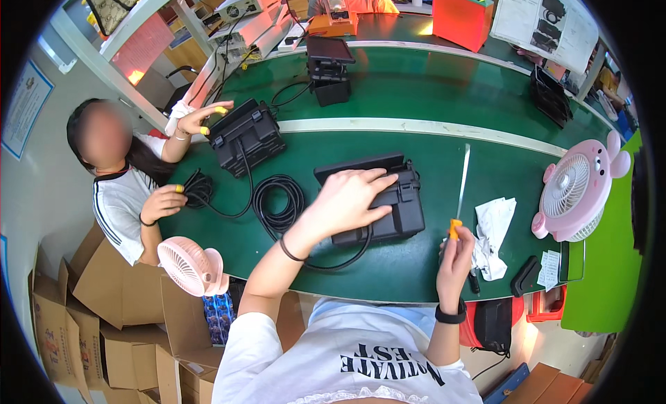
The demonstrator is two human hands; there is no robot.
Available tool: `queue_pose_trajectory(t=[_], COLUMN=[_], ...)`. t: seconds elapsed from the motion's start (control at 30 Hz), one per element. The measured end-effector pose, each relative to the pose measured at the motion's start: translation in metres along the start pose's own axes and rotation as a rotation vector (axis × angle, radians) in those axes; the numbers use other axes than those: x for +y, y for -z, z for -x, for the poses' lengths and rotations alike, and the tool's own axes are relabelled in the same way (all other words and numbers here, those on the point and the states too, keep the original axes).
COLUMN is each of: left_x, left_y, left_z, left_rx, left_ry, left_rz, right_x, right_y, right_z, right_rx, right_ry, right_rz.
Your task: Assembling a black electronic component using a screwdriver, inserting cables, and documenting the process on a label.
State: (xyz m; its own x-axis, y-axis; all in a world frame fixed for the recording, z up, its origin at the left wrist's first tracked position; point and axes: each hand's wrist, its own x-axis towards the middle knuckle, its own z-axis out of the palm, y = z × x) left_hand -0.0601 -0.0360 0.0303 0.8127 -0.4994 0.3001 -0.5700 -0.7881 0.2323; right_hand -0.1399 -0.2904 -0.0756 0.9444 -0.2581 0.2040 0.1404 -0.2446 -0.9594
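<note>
The left forearm comes up from the lower edge and stretches forward over the green work table, slanting toward the right. The left hand lies palm down with its fingers spread and flat, pressing on top of a black box-shaped device rather than closing around it. The right forearm rises nearly upright at the table's near edge, a black band at the wrist. The right hand is pinched shut on the yellow handle of a long thin blade tool, whose pale metal strip runs away from the fingers toward the far side of the table.

The black device sits on the table just ahead of the person, between the two hands; its raised flat lid shows behind the left fingertips, and its ribbed body extends right of the palm. A black cable leaves the device and lies coiled on the table just left of the left wrist. A crumpled white cloth lies just right of the right hand, with a pink desk fan further right. A second person sits at the left handling another black device.
</note>
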Motion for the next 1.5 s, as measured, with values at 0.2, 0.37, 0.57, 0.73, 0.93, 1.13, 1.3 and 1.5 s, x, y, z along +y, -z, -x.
queue_pose_trajectory(t=[0.2, 0.37, 0.57, 0.73, 0.93, 1.13, 1.3, 1.5], left_x=[-0.106, -0.201, -0.255, -0.179, -0.076, -0.013, 0.050, 0.050], left_y=[0.018, -0.028, -0.041, -0.015, 0.007, -0.018, -0.024, -0.022], left_z=[-0.078, -0.129, -0.152, -0.156, -0.161, -0.151, -0.130, -0.095], left_rx=[0.467, 0.386, 0.449, 0.419, 0.150, 0.173, 0.219, -0.045], left_ry=[0.254, 0.541, 0.574, 0.500, 0.272, 0.123, -0.068, -0.173], left_rz=[0.263, -0.119, -0.091, 0.202, 0.611, 0.347, 0.071, 0.032], right_x=[0.017, 0.022, 0.021, 0.025, 0.026, 0.025, 0.025, 0.024], right_y=[-0.009, -0.016, -0.018, -0.016, -0.017, -0.021, -0.016, -0.013], right_z=[0.047, 0.053, 0.055, 0.056, 0.050, 0.050, 0.057, 0.057], right_rx=[-0.007, 0.054, 0.081, 0.089, 0.094, 0.101, 0.082, 0.112], right_ry=[-0.035, 0.179, 0.212, 0.235, 0.181, 0.153, 0.170, 0.173], right_rz=[-0.353, -0.109, -0.079, -0.115, -0.200, -0.309, -0.277, -0.320])
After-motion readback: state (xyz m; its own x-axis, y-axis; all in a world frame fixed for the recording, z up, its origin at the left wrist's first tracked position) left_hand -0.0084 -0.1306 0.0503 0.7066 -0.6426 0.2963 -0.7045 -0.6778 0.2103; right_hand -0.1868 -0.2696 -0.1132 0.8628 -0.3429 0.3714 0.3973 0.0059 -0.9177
